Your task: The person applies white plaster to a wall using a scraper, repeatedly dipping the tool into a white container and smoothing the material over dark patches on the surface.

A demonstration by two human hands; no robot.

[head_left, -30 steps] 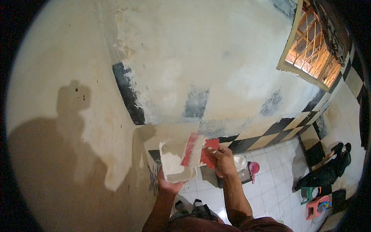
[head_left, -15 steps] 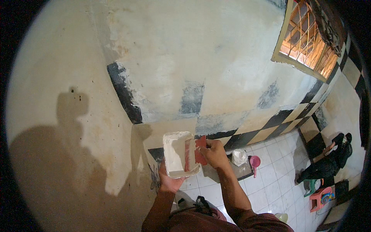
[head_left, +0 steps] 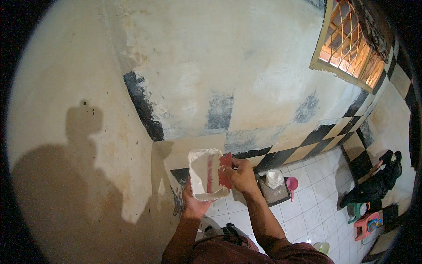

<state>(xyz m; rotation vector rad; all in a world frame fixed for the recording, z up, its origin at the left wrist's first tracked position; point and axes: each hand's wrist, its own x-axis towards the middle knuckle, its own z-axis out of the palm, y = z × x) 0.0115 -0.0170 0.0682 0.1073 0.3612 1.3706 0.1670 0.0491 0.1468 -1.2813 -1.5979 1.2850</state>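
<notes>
My left hand (head_left: 195, 206) grips a white rectangular tub (head_left: 193, 187) from below and its left side, thumb along the wall. Pale putty coats the tub's walls and rim. My right hand (head_left: 242, 177) pinches a flat red putty spreader (head_left: 225, 170) at the tub's right side. The spreader reaches over the rim, and its putty-smeared blade lies inside the tub. Beyond the tub is a wall (head_left: 189, 101) with whitish filler smeared over black and cream checks.
On the floor to the right, a white bag (head_left: 274, 178) stands on a grey board (head_left: 274, 193) beside a pink dipper (head_left: 292, 184). Farther right are dark clothing (head_left: 369, 187) and a pink stool (head_left: 367, 226). A barred window (head_left: 349, 46) is at upper right; a side wall (head_left: 79, 185) rises at left.
The red spreader has shifted slightly left relative to the tub, its blade deeper inside. Both hands keep their hold. The whole view has moved a little.
</notes>
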